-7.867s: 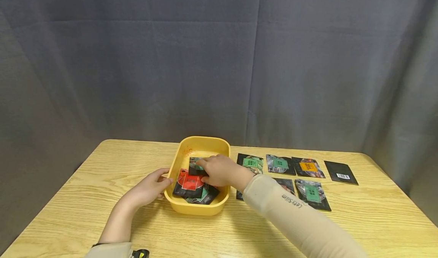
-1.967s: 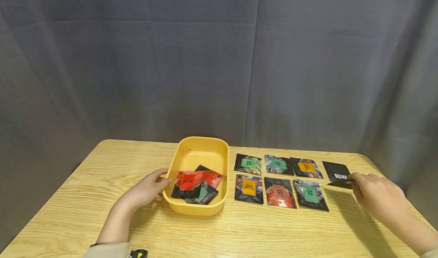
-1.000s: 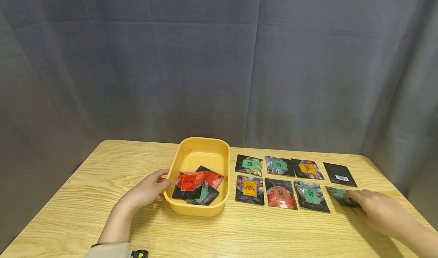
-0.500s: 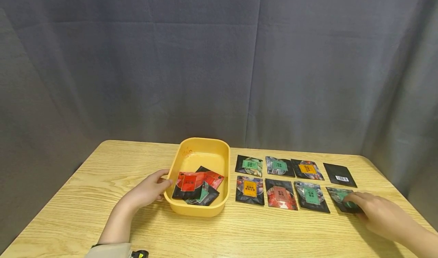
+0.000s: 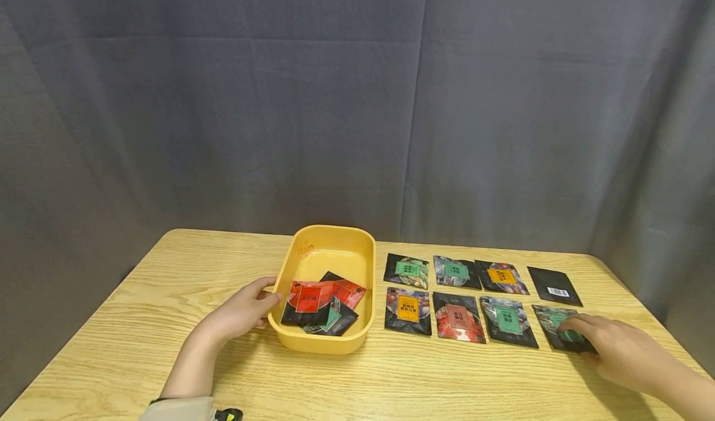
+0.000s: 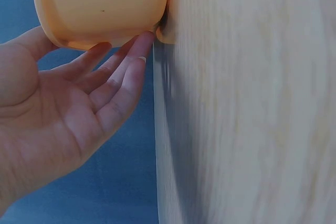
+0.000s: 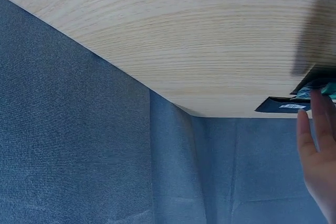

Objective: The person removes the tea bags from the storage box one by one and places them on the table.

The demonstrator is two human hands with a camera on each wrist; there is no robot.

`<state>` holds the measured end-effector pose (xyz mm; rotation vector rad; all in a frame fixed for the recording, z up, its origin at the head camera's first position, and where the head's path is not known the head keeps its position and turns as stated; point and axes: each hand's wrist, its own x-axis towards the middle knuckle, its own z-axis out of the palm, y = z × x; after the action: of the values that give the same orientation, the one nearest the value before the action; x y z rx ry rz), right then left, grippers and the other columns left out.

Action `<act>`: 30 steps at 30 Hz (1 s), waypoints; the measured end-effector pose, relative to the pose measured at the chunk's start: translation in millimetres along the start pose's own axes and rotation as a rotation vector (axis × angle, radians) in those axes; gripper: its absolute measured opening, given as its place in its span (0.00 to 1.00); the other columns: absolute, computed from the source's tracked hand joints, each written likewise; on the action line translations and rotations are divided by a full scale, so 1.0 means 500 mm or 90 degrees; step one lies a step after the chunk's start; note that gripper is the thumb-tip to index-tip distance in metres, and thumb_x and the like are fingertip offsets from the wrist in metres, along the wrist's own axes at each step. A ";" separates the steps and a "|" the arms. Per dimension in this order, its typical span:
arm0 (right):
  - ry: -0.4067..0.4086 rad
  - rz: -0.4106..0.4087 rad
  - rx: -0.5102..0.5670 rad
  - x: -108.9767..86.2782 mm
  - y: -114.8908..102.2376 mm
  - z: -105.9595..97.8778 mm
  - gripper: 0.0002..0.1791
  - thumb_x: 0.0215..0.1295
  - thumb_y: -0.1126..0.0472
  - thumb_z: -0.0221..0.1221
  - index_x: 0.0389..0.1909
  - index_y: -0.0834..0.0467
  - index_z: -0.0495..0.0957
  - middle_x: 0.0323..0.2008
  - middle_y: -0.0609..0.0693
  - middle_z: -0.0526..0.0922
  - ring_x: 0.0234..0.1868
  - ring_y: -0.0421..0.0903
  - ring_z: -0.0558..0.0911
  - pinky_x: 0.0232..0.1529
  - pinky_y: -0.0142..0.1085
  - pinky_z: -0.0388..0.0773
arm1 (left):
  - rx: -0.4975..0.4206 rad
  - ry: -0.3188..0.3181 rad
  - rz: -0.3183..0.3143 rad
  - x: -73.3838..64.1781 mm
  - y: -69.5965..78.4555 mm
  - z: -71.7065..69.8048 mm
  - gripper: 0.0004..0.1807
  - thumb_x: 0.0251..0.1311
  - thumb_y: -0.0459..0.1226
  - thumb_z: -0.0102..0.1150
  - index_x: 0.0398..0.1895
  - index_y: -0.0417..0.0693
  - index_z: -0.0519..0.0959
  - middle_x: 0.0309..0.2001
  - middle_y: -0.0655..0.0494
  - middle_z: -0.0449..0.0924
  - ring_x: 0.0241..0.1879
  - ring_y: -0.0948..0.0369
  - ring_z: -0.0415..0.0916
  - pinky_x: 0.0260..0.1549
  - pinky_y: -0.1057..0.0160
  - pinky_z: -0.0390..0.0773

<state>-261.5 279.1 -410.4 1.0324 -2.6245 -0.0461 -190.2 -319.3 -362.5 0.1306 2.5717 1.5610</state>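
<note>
My left hand (image 5: pixel 246 306) grips the near left side of a yellow plastic bin (image 5: pixel 321 345). In the left wrist view its thumb goes over the rim and the fingers lie along the outer wall. A red-labelled black sachet (image 5: pixel 307 303) lies on top of a few others inside. At the table's right, my right hand (image 5: pixel 620 349) rests extended fingers on a green-labelled sachet (image 5: pixel 553 321), which lies flat and is partly covered by the hand. The right wrist view shows these fingers nearly straight over it.
Two rows of sachets lie right of the bin, among them an orange-labelled sachet (image 5: pixel 408 309), a pink-labelled sachet (image 5: pixel 459 318) and a face-down black sachet (image 5: pixel 550 279) with a barcode. A grey curtain (image 5: pixel 335 129) hangs behind the wooden table (image 5: pixel 346 384).
My right hand reached from the bin to the table's right with a sachet, laid it flat at the near row's end and slid slightly nearer. The left hand stayed on the bin.
</note>
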 end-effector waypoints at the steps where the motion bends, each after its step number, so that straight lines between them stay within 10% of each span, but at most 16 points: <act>1: -0.004 0.002 0.002 0.001 0.000 -0.001 0.31 0.29 0.74 0.77 0.41 0.53 0.82 0.39 0.47 0.83 0.37 0.53 0.85 0.35 0.48 0.81 | 0.000 0.000 0.000 0.000 0.000 0.000 0.28 0.74 0.32 0.46 0.70 0.23 0.55 0.52 0.31 0.78 0.40 0.54 0.78 0.35 0.57 0.76; 11: 0.066 -0.068 -0.007 0.025 0.002 -0.014 0.31 0.27 0.76 0.74 0.40 0.55 0.82 0.36 0.46 0.84 0.28 0.38 0.78 0.24 0.35 0.74 | -0.003 -0.002 0.001 0.003 -0.002 -0.001 0.28 0.74 0.32 0.46 0.70 0.23 0.56 0.51 0.31 0.78 0.39 0.54 0.78 0.34 0.57 0.76; 23: 0.112 -0.120 -0.056 0.077 -0.042 -0.036 0.27 0.30 0.72 0.74 0.39 0.56 0.83 0.35 0.48 0.84 0.30 0.48 0.83 0.26 0.40 0.78 | 0.009 0.001 -0.003 0.003 -0.001 -0.001 0.28 0.74 0.33 0.46 0.70 0.23 0.55 0.54 0.29 0.76 0.41 0.53 0.78 0.35 0.56 0.77; 27: 0.158 -0.151 -0.064 0.098 -0.067 -0.037 0.07 0.64 0.62 0.58 0.39 0.57 0.82 0.34 0.48 0.84 0.32 0.49 0.84 0.29 0.44 0.80 | 0.013 0.004 -0.006 0.000 0.000 -0.001 0.28 0.74 0.33 0.46 0.70 0.24 0.56 0.54 0.28 0.75 0.42 0.53 0.78 0.35 0.56 0.77; 30: 0.189 -0.166 -0.054 0.112 -0.088 -0.038 0.24 0.72 0.56 0.35 0.39 0.58 0.82 0.33 0.47 0.84 0.32 0.48 0.84 0.31 0.45 0.81 | 0.011 0.003 -0.006 -0.001 0.001 -0.001 0.28 0.74 0.32 0.46 0.70 0.23 0.55 0.54 0.29 0.76 0.41 0.53 0.78 0.35 0.56 0.77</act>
<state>-265.2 211.1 -382.9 1.2402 -2.1938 -0.0583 -189.7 -319.5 -362.0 0.1172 2.5860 1.5392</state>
